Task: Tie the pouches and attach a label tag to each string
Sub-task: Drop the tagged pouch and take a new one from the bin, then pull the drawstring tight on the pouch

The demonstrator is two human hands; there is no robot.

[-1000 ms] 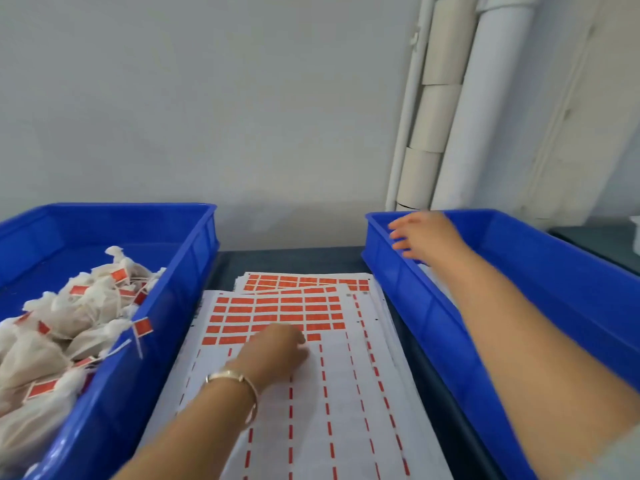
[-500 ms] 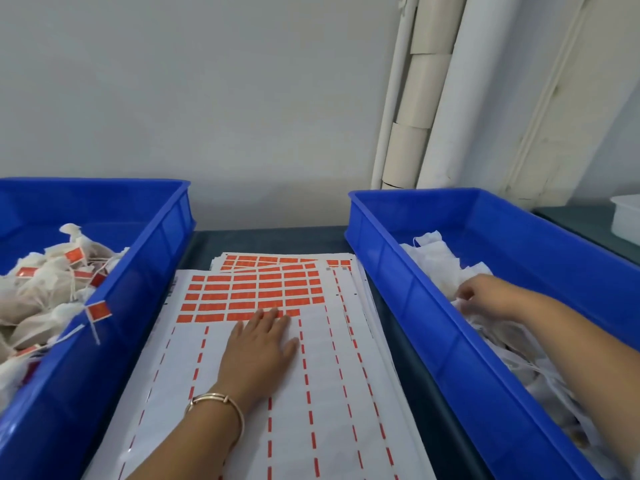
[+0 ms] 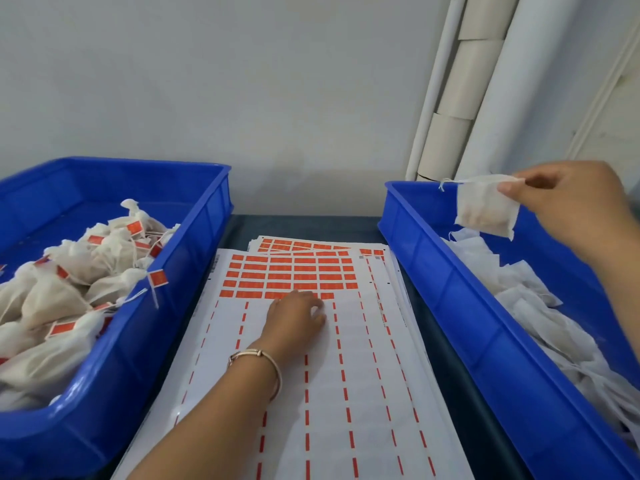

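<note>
- Left of the label sheet [image 3: 346,393]: left bin [image 3: 194,258] holds tied, tagged pouches.
- On the sheet: left hand [image 3: 294,318], fingers curled at the orange labels' edge; hold unclear. Advise peeling one cleanly.
- Right: right hand [image 3: 568,202] pinches an untied pouch [image 3: 485,213] above the right bin [image 3: 433,258]; keep string free.

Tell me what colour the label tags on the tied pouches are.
Orange-red label tags on off-white tied pouches, clearest in the head view.

head-worn view, angled down, seemingly close over table [image 3: 450,358]
</note>
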